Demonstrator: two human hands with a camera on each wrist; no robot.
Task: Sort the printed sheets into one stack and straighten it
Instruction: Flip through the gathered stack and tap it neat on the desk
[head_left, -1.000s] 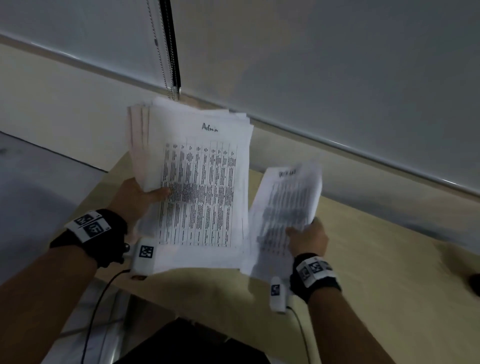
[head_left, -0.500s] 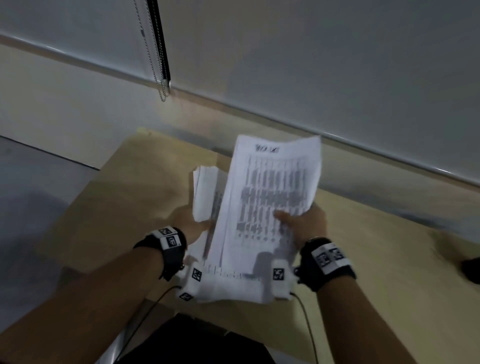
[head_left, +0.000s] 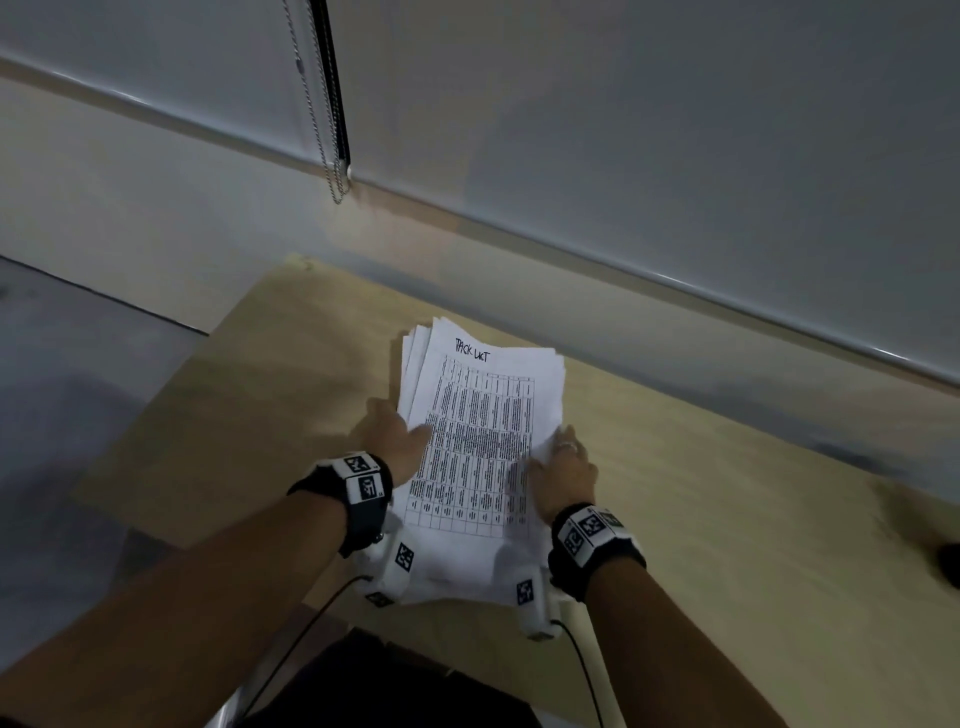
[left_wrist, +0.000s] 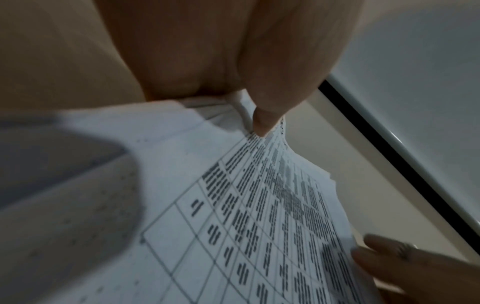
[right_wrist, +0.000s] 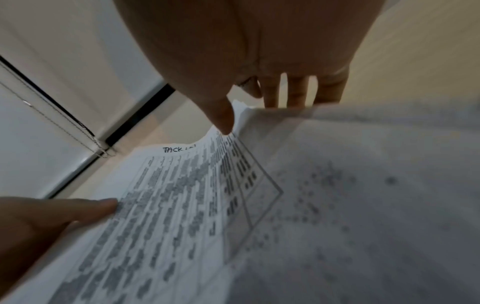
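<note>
One stack of printed sheets (head_left: 480, 441) with a table grid and a handwritten heading on top is held between both hands, low over the wooden table (head_left: 249, 395). My left hand (head_left: 408, 434) grips its left edge, thumb (left_wrist: 262, 121) on the top sheet and fingers underneath. My right hand (head_left: 553, 454) grips the right edge, thumb (right_wrist: 221, 119) on top and fingers (right_wrist: 293, 90) behind the paper. The sheets' far corners are slightly fanned at the upper left. The stack's near edge is hidden behind the wrist cameras.
A window blind with a bead chain (head_left: 324, 130) hangs over the wall behind the table. A dark object (head_left: 948, 564) lies at the table's right edge. Grey floor (head_left: 62, 415) lies to the left, and something dark (head_left: 389, 686) sits below the near edge.
The right hand's few sheets went on top of the left hand's larger pile. Both hands then came together and lowered the joined stack towards the table.
</note>
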